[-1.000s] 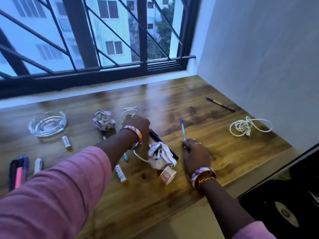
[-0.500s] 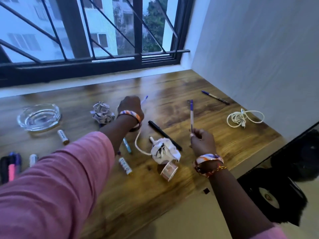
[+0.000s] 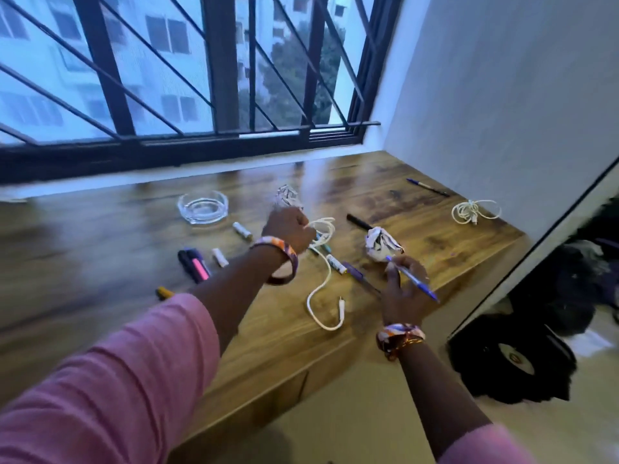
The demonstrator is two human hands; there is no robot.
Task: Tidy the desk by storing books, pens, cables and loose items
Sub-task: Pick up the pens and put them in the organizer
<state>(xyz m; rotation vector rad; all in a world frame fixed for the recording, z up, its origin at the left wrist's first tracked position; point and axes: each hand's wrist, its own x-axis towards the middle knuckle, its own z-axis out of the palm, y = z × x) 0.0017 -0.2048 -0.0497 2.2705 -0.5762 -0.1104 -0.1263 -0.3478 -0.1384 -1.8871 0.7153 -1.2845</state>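
My left hand (image 3: 289, 229) grips a white cable (image 3: 321, 272) near its coiled end, lifted over the wooden desk (image 3: 134, 256); the loose end trails down onto the desk near the front edge. My right hand (image 3: 403, 289) holds a blue pen (image 3: 413, 279) slanting down to the right. A purple pen (image 3: 358, 277) lies on the desk just left of that hand. A crumpled paper ball (image 3: 382, 244) sits just beyond my right hand. A black pen (image 3: 358, 222) lies behind it.
A glass ashtray (image 3: 202, 206), small white tubes (image 3: 242, 230), black and pink markers (image 3: 194, 265), a second paper ball (image 3: 286, 195), another blue pen (image 3: 427, 186) and a coiled white cable (image 3: 474, 212) lie on the desk. Window bars stand behind, a wall at right, dark bags on the floor.
My left hand has lifted the white cable off the desk. My right hand has drawn the blue pen back toward the front edge and tilted it. The view has swung to the left.
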